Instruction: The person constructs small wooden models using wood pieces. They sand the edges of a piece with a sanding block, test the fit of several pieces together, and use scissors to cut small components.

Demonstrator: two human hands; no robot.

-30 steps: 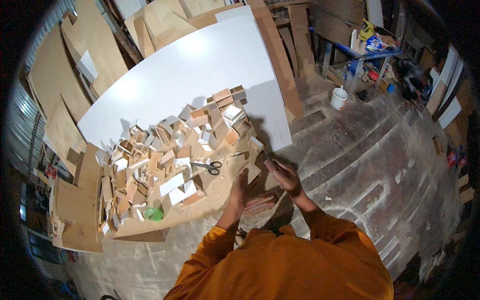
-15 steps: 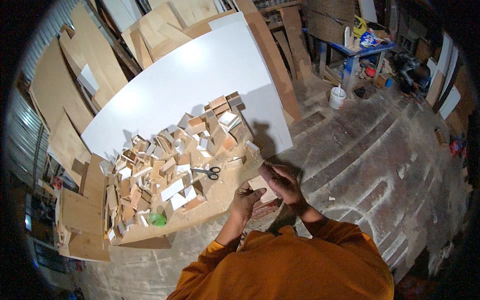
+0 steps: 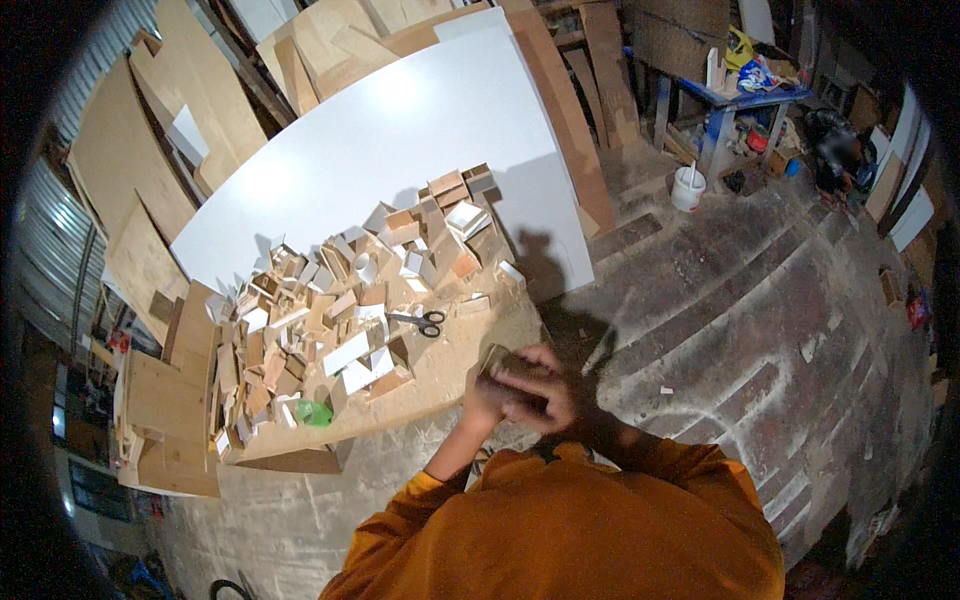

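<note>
Block [image 3: 492, 360] was btwn the 2 hands, by the near R corner of the table [image 3: 455, 370]. Only a bit showed, so its full shape was hard to tell. L hand [image 3: 483, 398] was closed round it, prob. so it wouldn't slip. R hand [image 3: 545, 385] lay across it, fingers bent but blurry; can't tell if it gripped sth. too. Both were close to the orange top [image 3: 570, 510], prob. b/c it's steadier there.

Scissors [image 3: 412, 320] lay on the table near the hands, handles to the R, maybe for a quick grab. Scraps [image 3: 346, 353], brown & white, were heaped to the L & far side, maybe to be out of the way. A green thing [image 3: 315, 412] sat by the front edge; can't tell what.

A big white sheet [image 3: 370, 140] was past the scraps. Boards [image 3: 150, 215] stood at far L, prob. propped to save space. Off R, a bucket [image 3: 688, 190] w/ a stick [image 3: 693, 172] was on the floor [image 3: 720, 330], near a blue bench [image 3: 720, 97] w/ bags [image 3: 755, 75] on top. Another person [image 3: 835, 150] was low down past it.
</note>
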